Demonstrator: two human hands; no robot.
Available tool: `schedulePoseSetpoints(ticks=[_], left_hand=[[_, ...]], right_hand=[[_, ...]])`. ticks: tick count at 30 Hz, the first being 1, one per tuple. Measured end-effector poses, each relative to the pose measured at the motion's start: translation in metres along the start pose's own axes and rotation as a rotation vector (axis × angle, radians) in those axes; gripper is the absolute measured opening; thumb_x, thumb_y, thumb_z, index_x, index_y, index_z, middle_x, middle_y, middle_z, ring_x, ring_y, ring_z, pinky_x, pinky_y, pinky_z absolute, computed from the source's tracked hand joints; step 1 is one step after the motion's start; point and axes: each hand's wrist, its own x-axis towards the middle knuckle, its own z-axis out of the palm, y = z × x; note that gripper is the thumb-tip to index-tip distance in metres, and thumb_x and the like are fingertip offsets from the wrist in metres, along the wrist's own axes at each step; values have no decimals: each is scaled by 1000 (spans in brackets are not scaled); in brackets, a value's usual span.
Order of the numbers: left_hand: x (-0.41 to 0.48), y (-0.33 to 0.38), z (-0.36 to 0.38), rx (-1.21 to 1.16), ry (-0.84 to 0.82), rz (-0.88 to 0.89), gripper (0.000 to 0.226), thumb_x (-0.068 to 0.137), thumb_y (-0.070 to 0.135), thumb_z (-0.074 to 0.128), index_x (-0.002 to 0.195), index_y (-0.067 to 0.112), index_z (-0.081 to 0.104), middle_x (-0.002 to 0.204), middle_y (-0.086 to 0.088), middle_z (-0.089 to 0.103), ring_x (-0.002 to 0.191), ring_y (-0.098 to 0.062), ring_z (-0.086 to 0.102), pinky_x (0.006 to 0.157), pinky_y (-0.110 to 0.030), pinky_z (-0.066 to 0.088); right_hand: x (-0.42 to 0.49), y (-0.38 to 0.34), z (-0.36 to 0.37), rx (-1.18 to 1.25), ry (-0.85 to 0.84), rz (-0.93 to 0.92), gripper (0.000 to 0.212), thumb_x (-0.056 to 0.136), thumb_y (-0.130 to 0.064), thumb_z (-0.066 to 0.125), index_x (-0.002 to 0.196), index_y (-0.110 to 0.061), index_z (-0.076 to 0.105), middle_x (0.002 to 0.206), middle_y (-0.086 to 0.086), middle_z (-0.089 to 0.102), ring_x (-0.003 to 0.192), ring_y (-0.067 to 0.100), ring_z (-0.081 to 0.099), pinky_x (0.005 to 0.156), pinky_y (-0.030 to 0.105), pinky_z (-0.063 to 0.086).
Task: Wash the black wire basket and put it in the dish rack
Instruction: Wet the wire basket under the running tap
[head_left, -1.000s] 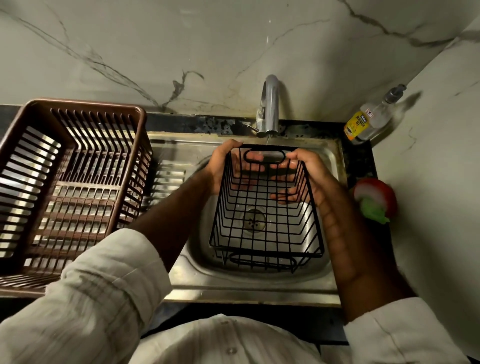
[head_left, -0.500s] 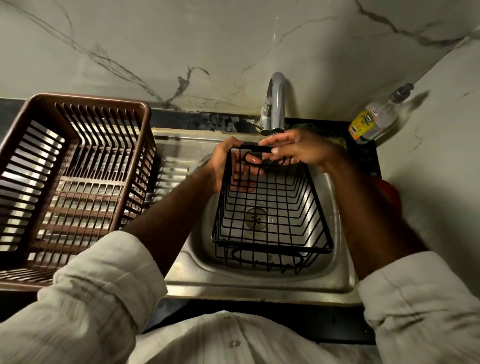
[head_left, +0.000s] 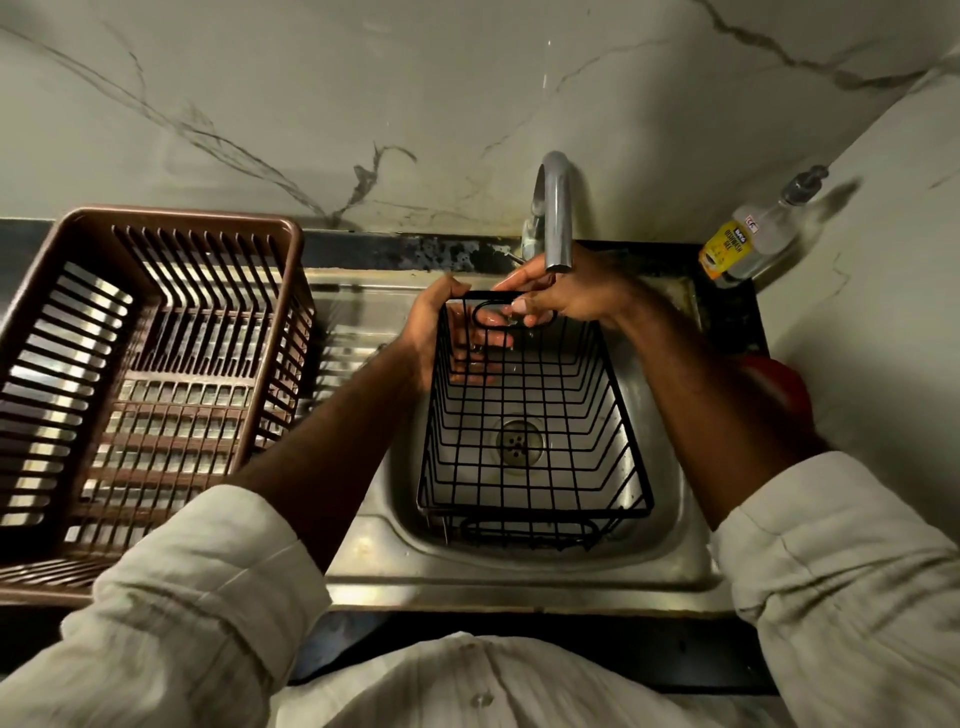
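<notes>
Now you are holding the black wire basket (head_left: 530, 415) over the sink (head_left: 519, 582), your left hand (head_left: 434, 332) gripping its far-left corner and your right hand (head_left: 571, 299) curling over its far rim beneath the faucet (head_left: 557, 208); the dish rack (head_left: 182, 215) is sitting leftward.

From my end I count one stainless sink (head_left: 519, 582), and I tally everything else against it: one black wire basket (head_left: 532, 405) over its bowl, one drain (head_left: 518, 441) in its floor, one faucet (head_left: 557, 208) at its back edge, one brown slatted dish rack (head_left: 150, 364) to its left, one dishwash gel pump bottle (head_left: 748, 244) at its back right corner, and one red object (head_left: 779, 379) on its right, partly hidden by an arm. Two hands are over the bowl: the left hand (head_left: 441, 332) and the right hand (head_left: 571, 296).
</notes>
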Motion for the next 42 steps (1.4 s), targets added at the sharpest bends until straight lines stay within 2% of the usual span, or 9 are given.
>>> schedulePoseSetpoints(ticks=[3,7,11,16,21,24,28,34,42], left_hand=[[0,-1,-1,-26,-12,-4,60,92,54,37,109,7,70,111,-22,66,91,-34,65,80,-44,55],[1,-1,-3,-7,29,40,69,90,58,38,121,2,66,106,-19,70,91,-33,65,86,-46,50],[4,1,-1,15,101,95,65,90,58,40,115,4,65,101,-16,68,86,-30,63,73,-39,53],[4,6,-6,45,187,79,53,86,59,44,102,12,64,92,-12,66,77,-27,60,65,-35,52],[3,5,-14,56,195,31,54,82,58,47,98,10,67,95,-15,65,79,-29,59,72,-39,50],[1,5,-14,48,191,18,55,85,56,46,101,8,68,98,-16,66,90,-31,59,81,-45,48],[-5,7,-10,48,151,10,55,90,55,42,107,8,65,100,-17,66,92,-31,59,80,-42,49],[-11,14,1,104,108,8,54,91,54,41,106,8,64,103,-19,67,84,-29,60,80,-42,48],[-10,16,1,154,51,25,58,90,56,40,111,8,66,104,-17,66,92,-30,58,79,-40,49]], right_hand=[[0,0,-3,-18,-62,-17,37,87,3,72,118,-16,73,110,-5,72,105,9,69,82,27,60],[-3,4,-7,42,52,13,27,85,-12,79,111,-15,72,102,1,75,93,12,73,78,33,62],[7,18,1,243,204,99,21,81,-13,83,97,-13,69,96,10,76,91,26,75,81,42,62],[15,28,16,283,179,92,21,94,-6,67,115,-5,67,106,14,73,97,19,73,88,34,58],[14,33,29,260,133,89,26,102,-2,51,107,-20,68,115,16,71,106,22,68,98,38,55],[12,33,28,258,141,89,24,100,-2,55,109,-19,69,106,9,74,104,23,71,95,36,56],[4,24,24,257,192,103,17,93,-4,68,107,-11,71,95,8,75,90,17,73,81,28,60],[1,17,16,122,265,126,41,72,-16,90,103,0,68,89,12,75,78,19,75,71,32,63],[1,16,16,121,166,87,24,86,-14,78,107,-6,72,90,4,76,77,11,71,71,23,58]])
